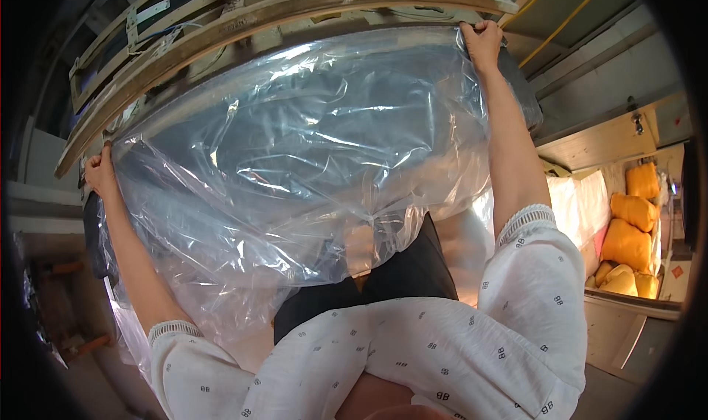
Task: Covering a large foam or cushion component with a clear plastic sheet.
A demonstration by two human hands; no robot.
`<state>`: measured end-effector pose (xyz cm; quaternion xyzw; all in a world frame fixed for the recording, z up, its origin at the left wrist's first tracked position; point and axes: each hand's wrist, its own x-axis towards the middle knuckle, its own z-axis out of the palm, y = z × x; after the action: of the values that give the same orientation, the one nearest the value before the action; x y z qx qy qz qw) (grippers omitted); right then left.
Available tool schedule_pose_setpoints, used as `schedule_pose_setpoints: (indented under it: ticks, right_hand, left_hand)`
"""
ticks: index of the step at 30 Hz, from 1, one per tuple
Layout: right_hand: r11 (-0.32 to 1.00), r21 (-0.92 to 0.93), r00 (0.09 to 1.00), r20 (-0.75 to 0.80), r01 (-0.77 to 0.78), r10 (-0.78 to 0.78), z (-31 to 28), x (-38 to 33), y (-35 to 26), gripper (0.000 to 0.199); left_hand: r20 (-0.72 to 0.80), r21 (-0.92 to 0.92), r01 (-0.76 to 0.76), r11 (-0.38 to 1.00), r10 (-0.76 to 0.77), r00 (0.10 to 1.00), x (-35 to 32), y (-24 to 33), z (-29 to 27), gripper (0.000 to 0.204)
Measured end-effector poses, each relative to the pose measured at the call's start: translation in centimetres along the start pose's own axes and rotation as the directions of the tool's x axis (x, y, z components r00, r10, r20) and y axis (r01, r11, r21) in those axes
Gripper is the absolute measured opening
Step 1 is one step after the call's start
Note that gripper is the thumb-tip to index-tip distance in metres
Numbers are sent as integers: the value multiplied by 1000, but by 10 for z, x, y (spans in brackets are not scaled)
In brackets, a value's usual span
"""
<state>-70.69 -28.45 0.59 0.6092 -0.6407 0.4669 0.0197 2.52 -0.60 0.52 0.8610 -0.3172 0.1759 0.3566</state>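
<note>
A large sheet of clear plastic film, creased and shiny, spreads in front of me over a broad blue-grey surface that shows through it. Its lower part hangs down toward my dark clothing. My left hand is closed at the film's far left corner, just under a curved-looking wooden rail. At the far right corner, my right hand pinches the film's edge beside the rail's right end. Both arms are stretched out wide. The fingertips of each hand are partly hidden.
Behind the rail is a wooden slatted frame with metal plates and thin wires. Yellow cords run at the upper right. On the right, a wooden panel carries a metal latch, and orange-yellow bundles lie beyond beside white cloth.
</note>
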Motion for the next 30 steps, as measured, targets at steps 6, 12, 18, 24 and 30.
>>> schedule_pose_setpoints:
  ticks: [6,12,18,24,30]
  right_hand:
    - [988,145,997,-49,-51,58,-4,11,18,40]
    - [979,159,988,-70,-124,136,-6,8,3,50]
    - [975,179,986,-82,-128,144,-2,10,0,57]
    - [646,515,794,554,-564,251,-34,18,29,59]
    - [894,373,696,711,-247,-104,-152,-59,-6,51]
  left_hand:
    - [438,-759,437,482,-118,891,2,-21,0,30]
    - [395,-748,446,491,-210,894,8,-38,3,30]
    - [344,-743,383,549,-177,922,8,-45,-3,34]
    - [216,-322,-151,935,227,950,-16,-5,-59,35]
    - [322,-408,79,910,62,945,-109,22,-171,38]
